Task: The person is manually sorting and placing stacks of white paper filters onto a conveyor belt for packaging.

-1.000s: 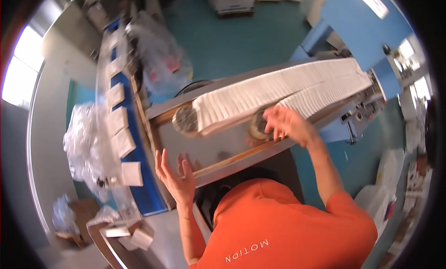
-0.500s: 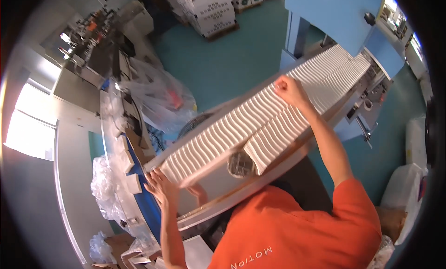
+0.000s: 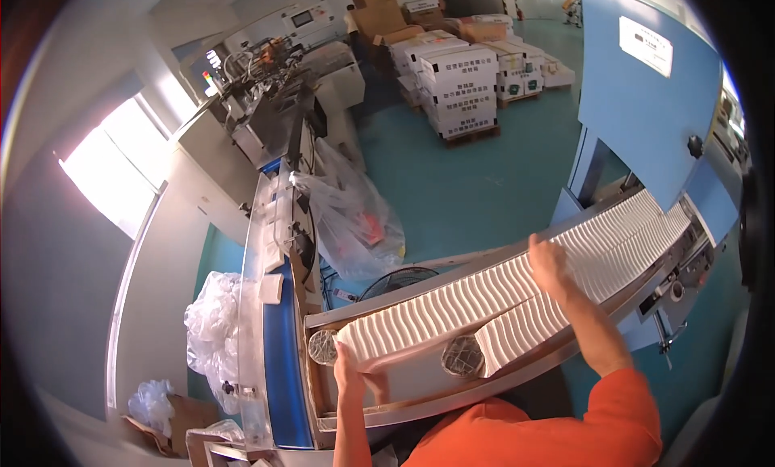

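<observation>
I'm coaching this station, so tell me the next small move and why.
Probably ease the left hand rightward against the left end of the longer white row: that hand is at that end, beside a round block, while the right hand is over the rows farther right.

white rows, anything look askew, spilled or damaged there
Nothing looks spilled or damaged. One mild oddity: at the left, the near row stops short of the far row, so their ends don't line up.
</observation>
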